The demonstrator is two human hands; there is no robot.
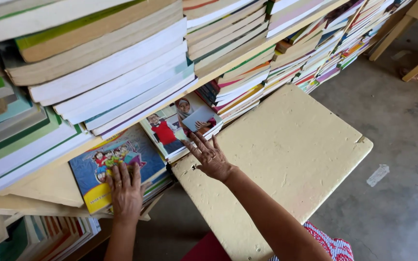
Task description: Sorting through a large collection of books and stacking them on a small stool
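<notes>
Two bare hands reach under a loaded shelf (228,67): left hand (126,191) flat and open on a thin, floppy blue schoolbook (107,166), right hand (211,157) spread, empty, fingertips touching the neighbouring book (180,126), both likely light, best pinched at their near edges.

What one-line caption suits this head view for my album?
Left hand rests on a blue picture book; right hand reaches toward stacked books.

Blue-and-yellow cartoon book (114,166), pale yellow board (286,159), red-and-white patterned cloth (332,244).

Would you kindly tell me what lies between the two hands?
In the head view, between the left hand and right hand lie the blue book's cover and the table's corner.
</notes>
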